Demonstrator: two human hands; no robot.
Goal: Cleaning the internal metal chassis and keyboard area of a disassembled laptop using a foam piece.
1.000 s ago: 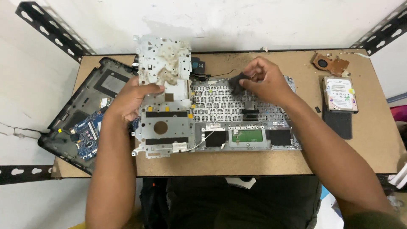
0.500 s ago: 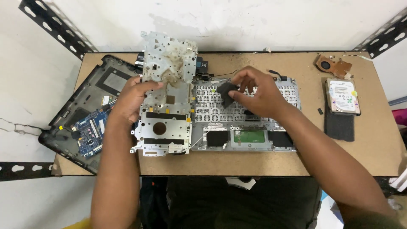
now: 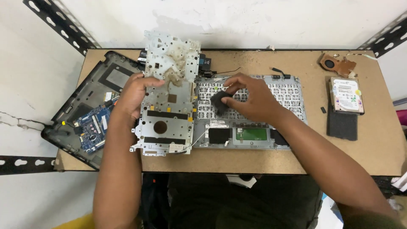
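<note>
Stained, perforated metal plate (image 3: 169,91) tilted up

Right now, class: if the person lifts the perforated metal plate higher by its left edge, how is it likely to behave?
The perforated metal plate looks thin and full of holes, so it is probably light and may flex. The left hand holds only one edge, so the far side could sag or swing. Its stamped edges look sharp, and a thin wire near its lower corner might snag.

Bare board (image 3: 263,163) below laptop frame (image 3: 254,106) lies open
</note>
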